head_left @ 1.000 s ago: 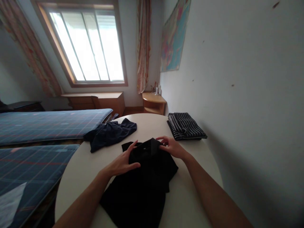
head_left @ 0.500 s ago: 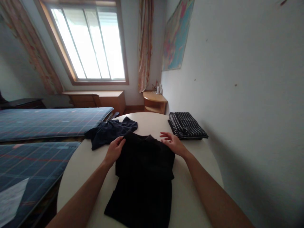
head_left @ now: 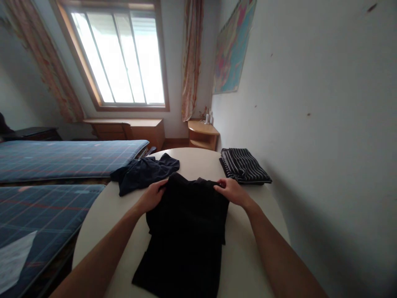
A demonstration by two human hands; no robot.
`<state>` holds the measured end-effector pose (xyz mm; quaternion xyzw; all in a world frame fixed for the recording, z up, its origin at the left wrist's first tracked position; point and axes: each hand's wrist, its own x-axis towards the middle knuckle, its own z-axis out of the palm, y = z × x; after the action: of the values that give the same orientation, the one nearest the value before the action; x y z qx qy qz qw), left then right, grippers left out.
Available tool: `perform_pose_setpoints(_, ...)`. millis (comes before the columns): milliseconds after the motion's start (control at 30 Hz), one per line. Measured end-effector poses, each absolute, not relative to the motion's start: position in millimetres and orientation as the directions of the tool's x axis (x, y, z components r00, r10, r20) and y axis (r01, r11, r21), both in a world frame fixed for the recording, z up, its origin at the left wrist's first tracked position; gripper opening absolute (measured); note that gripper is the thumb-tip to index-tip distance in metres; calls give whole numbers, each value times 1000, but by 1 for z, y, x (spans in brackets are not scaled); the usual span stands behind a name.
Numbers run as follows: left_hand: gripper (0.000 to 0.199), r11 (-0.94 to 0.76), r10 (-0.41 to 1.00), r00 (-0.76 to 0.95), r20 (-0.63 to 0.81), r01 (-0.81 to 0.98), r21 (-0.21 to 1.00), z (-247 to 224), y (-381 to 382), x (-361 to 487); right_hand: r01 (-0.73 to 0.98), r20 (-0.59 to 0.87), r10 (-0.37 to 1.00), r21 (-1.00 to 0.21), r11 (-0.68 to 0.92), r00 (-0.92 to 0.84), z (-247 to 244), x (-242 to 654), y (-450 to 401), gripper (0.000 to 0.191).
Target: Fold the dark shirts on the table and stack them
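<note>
A black shirt [head_left: 186, 219] lies on the round white table [head_left: 248, 248], partly folded, its collar end away from me and its lower part spread toward me. My left hand [head_left: 154, 193] pinches its far left corner between thumb and fingers. At the far right corner my right hand [head_left: 232, 190] grips the cloth the same way. The far edge between both hands looks slightly raised. Beyond my left hand rests a crumpled dark navy garment [head_left: 145, 171]. Just past my right hand sits a folded black and white striped garment [head_left: 246, 165].
Two beds with blue plaid mattresses [head_left: 68, 159] stand to the left; a paper sheet [head_left: 18, 256] lies on the nearer one. A white wall [head_left: 325, 157] runs along the right. Behind the table are a wooden corner shelf [head_left: 203, 128] and a desk [head_left: 145, 128].
My right hand has come down from above the shirt and closed on its far right corner. The left hand has kept its hold, and the far edge has shifted slightly.
</note>
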<state>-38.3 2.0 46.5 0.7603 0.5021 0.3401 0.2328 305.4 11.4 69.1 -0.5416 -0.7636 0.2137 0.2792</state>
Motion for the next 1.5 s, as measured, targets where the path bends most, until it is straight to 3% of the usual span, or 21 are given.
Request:
perform_pose_setpoints(133, 44, -390, 908, 186, 376, 705, 593, 79, 27, -51, 610, 366, 930, -733, 299, -17, 75, 310, 17, 42)
perform_pose_setpoints(233, 39, -392, 878, 156, 452, 776, 494, 108, 51, -56, 577, 495, 857, -746, 332, 147, 76, 309, 25, 47)
perform_pose_setpoints(400, 41, -259, 853, 48, 519, 903, 343, 119, 76, -44, 576, 584, 793, -713, 399, 173, 55, 302, 39, 45)
perform_pose_setpoints(567, 54, -217, 895, 93, 437, 945, 244, 61, 61, -18, 659, 495, 866, -629, 412, -68, 30, 309, 41, 58)
perform_pose_setpoints(700, 51, -180, 902, 60, 427, 952, 246, 22, 35, -12, 716, 382, 918, -611, 336, -105, 27, 315, 36, 66)
perform_pose_setpoints(800, 46, -89, 914, -12, 405, 969, 229, 19, 17, -19, 808, 311, 949, -546, 222, -51, 32, 317, 29, 67)
perform_pose_setpoints(933, 51, 71, 931, -110, 348, 990, 124, 38, -1, -32, 901, 98, 995, -434, 20, 25, 37, 323, 20, 62)
perform_pose_setpoints(1067, 59, 199, 969, -204, 142, 979, 46, 51, -10, -47, 884, 71, 997, -466, 38, -6, 33, 330, 22, 66)
perform_pose_setpoints(1200, 65, 232, 972, -230, -41, 971, 55, 60, -13, -54, 779, 213, 977, -613, 132, 2, 31, 330, 30, 75)
perform_pose_setpoints(1300, 58, 169, 983, -177, 53, 979, 117, 67, -16, -48, 630, 278, 954, -762, 151, 107, 38, 328, 34, 66)
perform_pose_setpoints(1400, 39, -140, 976, 88, 201, 955, 262, 72, -18, -37, 490, 360, 918, -838, 239, 167, 44, 324, 36, 58)
perform_pose_setpoints(1500, 32, -422, 901, 420, 106, 797, 433, 70, -21, -32, 456, 489, 861, -804, 381, 143, 43, 320, 36, 51)
